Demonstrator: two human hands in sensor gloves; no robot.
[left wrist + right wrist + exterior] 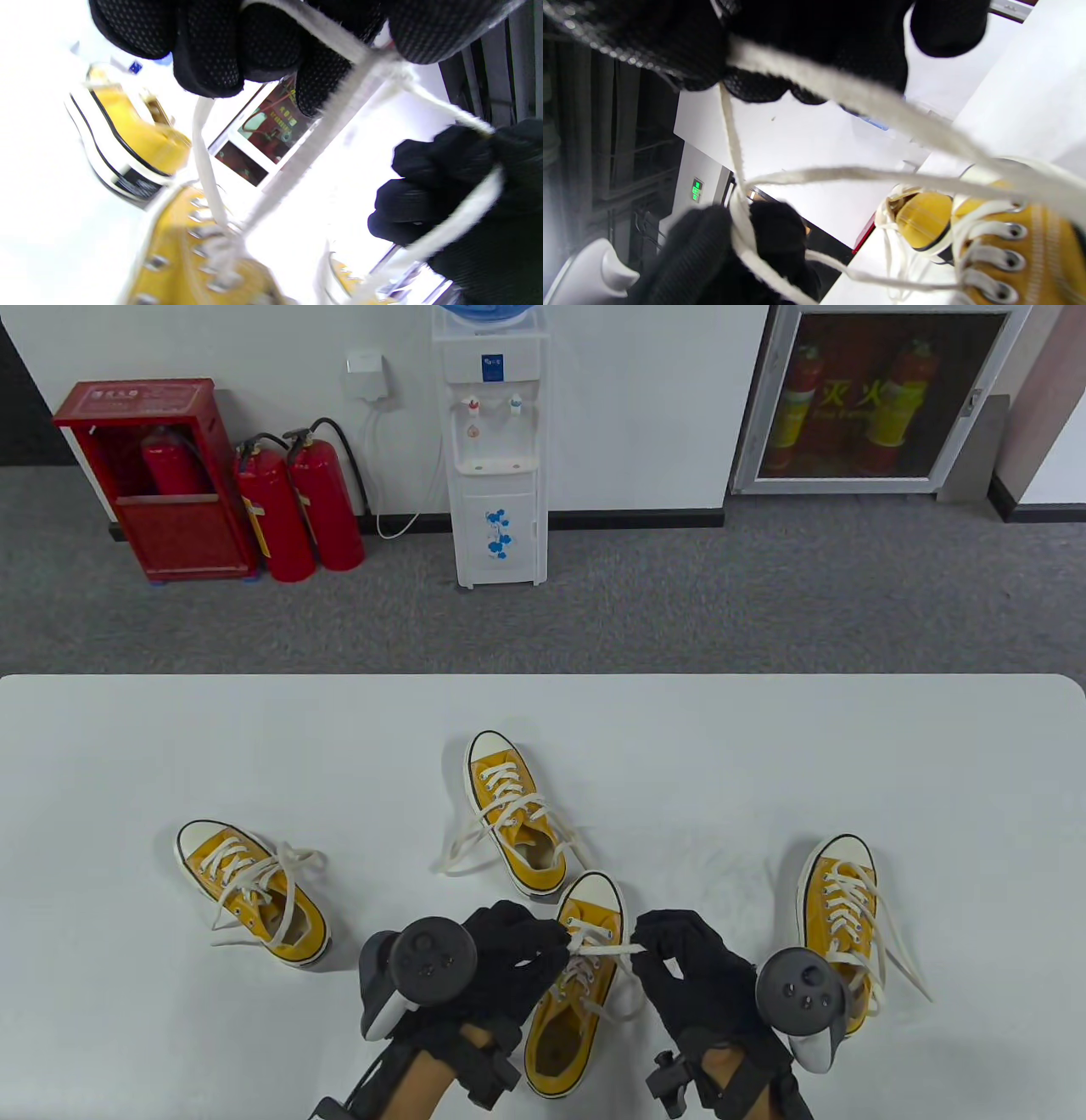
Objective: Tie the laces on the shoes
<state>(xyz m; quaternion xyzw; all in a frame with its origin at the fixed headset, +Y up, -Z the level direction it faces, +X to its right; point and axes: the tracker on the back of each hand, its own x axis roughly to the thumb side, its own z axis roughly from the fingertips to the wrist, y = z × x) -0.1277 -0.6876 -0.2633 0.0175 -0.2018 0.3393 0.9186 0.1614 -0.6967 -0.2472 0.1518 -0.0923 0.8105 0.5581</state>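
While the lace [604, 950] is pinched taut between left hand [509, 954] and right hand [691, 963], at 6 o'clock, the forming knot may be lost if tension slackens.

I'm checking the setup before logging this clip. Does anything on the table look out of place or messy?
Nothing is damaged or spilled. The four yellow shoes are scattered at different angles, and the far shoe has loose laces trailing onto the table. Both hands hold the near shoe's lace.

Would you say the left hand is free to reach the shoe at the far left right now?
Probably not: the left hand is pinching the lace with the right hand. The path to that shoe looks bare.
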